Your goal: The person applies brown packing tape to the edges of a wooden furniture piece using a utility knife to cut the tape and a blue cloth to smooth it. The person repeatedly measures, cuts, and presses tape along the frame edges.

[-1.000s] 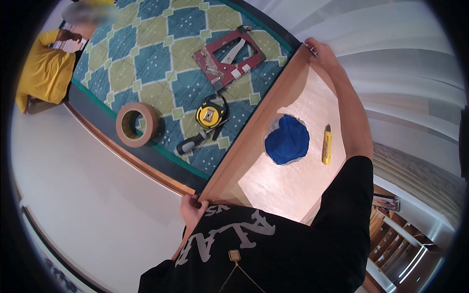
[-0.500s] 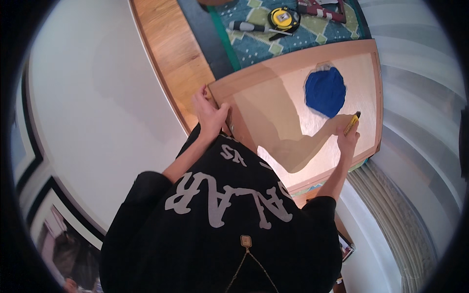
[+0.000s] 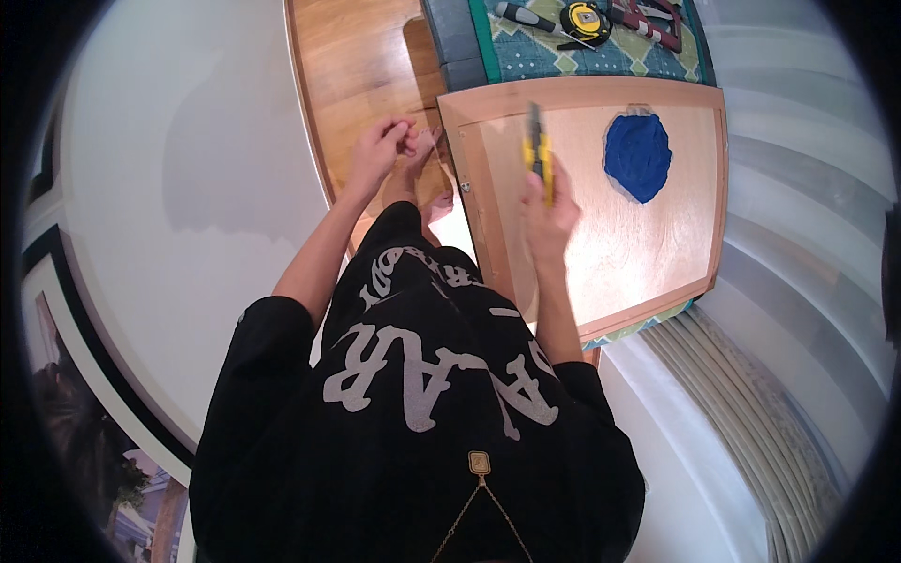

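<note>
My right hand (image 3: 552,211) is wrapped round a yellow and black utility knife (image 3: 538,155), raised over the left part of a framed wooden panel (image 3: 582,253). The knife is smeared by motion, its tip pointing away from me. On the panel's far right part lies a round blue patch (image 3: 638,158) with a ragged pale rim. Off the panel's left edge, above the floor, hovers my left hand (image 3: 377,155). Its fingers are curled together in a pinch; whether anything small is between them is hidden.
Beyond the panel, a patterned blue-green cloth (image 3: 540,64) carries a screwdriver (image 3: 527,17), a yellow and black tape measure (image 3: 586,24) and a dark red hand tool (image 3: 648,23). My bare foot (image 3: 424,150) stands on the wooden floor (image 3: 347,66). Sheer curtains (image 3: 779,178) hang at right.
My right hand has lifted the knife and swung left from beside the blue patch. My left hand has let go of the panel's left edge and moved left, fingers now pinched.
</note>
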{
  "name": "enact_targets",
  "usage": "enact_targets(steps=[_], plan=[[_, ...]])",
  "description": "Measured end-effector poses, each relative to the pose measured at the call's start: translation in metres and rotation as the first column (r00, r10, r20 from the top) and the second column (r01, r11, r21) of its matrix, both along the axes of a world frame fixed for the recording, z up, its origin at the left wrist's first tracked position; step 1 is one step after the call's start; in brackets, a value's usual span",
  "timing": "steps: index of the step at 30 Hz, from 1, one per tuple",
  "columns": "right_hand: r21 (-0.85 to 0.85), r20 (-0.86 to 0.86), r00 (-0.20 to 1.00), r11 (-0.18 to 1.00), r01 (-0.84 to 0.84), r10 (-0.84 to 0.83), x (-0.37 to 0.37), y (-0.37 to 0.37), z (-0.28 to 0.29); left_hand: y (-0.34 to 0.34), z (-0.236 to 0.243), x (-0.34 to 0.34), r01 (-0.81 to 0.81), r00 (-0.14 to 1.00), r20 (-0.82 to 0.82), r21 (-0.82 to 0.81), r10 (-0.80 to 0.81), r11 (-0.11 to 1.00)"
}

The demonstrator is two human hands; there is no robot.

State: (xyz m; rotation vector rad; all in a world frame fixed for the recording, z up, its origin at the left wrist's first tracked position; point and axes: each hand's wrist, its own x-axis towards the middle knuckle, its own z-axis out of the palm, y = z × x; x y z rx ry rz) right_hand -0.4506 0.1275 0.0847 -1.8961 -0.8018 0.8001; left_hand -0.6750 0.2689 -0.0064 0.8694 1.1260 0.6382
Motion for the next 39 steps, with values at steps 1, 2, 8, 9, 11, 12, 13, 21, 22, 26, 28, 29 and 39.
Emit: enact_targets(steps=[1, 2, 8, 9, 11, 12, 13, 21, 22, 26, 28, 29, 39], plan=[[0.007, 0.098, 0.993, 0.998, -0.064, 0.063, -0.016, 0.010, -0.002, 0.007, -0.004, 0.003, -0.013, 1.000, -0.018, 0.000, 0.013, 1.000], [0.003, 0.201, 0.972, 0.992, -0.127, 0.124, -0.031, 0.020, 0.002, 0.014, -0.004, 0.010, -0.026, 0.999, -0.029, -0.006, 0.026, 1.000], [-0.047, 0.358, 0.898, 0.966, -0.255, 0.255, -0.060, 0.017, -0.023, 0.019, 0.010, 0.049, -0.070, 0.993, -0.092, 0.099, 0.079, 0.993], [-0.063, 0.367, 0.890, 0.962, -0.266, 0.270, -0.061, 0.016, -0.021, 0.019, 0.006, 0.050, -0.078, 0.991, -0.098, 0.121, 0.090, 0.990], [-0.142, 0.301, 0.910, 0.957, -0.252, 0.284, -0.062, 0.020, -0.013, 0.018, 0.004, 0.050, -0.084, 0.990, -0.099, 0.126, 0.097, 0.988], [-0.181, 0.268, 0.920, 0.953, -0.244, 0.287, -0.062, 0.021, -0.011, 0.017, 0.005, 0.050, -0.085, 0.990, -0.100, 0.129, 0.098, 0.988], [-0.158, 0.302, 0.910, 0.956, -0.246, 0.284, -0.062, 0.021, -0.013, 0.017, 0.006, 0.050, -0.081, 0.990, -0.107, 0.126, 0.094, 0.989], [-0.118, 0.337, 0.898, 0.959, -0.259, 0.284, -0.062, 0.022, -0.018, 0.018, 0.006, 0.049, -0.076, 0.989, -0.121, 0.118, 0.090, 0.990], [-0.110, 0.351, 0.892, 0.959, -0.261, 0.283, -0.062, 0.022, -0.019, 0.019, 0.006, 0.049, -0.076, 0.988, -0.124, 0.123, 0.091, 0.990], [-0.064, 0.397, 0.878, 0.962, -0.266, 0.269, -0.064, 0.022, -0.023, 0.019, 0.004, 0.049, -0.077, 0.988, -0.119, 0.147, 0.095, 0.986], [-0.051, 0.401, 0.877, 0.962, -0.267, 0.264, -0.064, 0.022, -0.023, 0.019, 0.000, 0.048, -0.075, 0.989, -0.112, 0.156, 0.093, 0.985], [-0.053, 0.396, 0.879, 0.962, -0.267, 0.266, -0.064, 0.022, -0.023, 0.020, -0.001, 0.048, -0.072, 0.990, -0.111, 0.157, 0.090, 0.985], [-0.146, 0.361, 0.874, 0.945, -0.293, 0.327, -0.068, 0.027, -0.008, 0.019, -0.001, 0.050, -0.097, 0.990, -0.094, 0.109, 0.107, 0.989]])
